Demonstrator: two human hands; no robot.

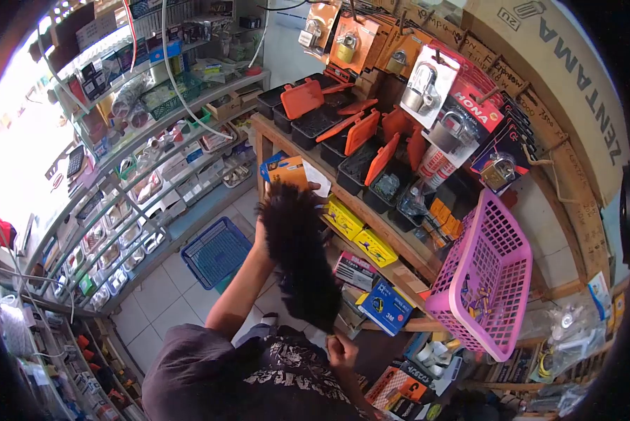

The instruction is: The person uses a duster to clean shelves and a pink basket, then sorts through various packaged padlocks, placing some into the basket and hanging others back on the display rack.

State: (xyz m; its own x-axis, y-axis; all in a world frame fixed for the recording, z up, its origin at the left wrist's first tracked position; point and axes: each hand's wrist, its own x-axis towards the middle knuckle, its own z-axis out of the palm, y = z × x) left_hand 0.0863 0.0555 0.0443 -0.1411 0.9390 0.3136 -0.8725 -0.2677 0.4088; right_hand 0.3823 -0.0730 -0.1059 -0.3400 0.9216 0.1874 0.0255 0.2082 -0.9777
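A fluffy black duster (301, 259) runs diagonally across the middle of the view. My right hand (341, 349) is closed round its handle at the lower end. My left hand (262, 226), partly hidden behind the duster's upper end, holds an orange and blue box (287, 172) beside the wooden shelf. The duster's tip overlaps the lower part of this box. Just right of the box is a white piece (317, 180), with fingertips near it. Yellow boxes (357, 230) lie on the shelf level below the bench top.
Black bins with orange lids (357, 133) line the wooden bench. Padlocks in packs (420, 88) hang above. A pink basket (455, 298) stands at the right, a blue basket (217, 252) on the tiled floor. Metal racks (146, 203) curve along the left.
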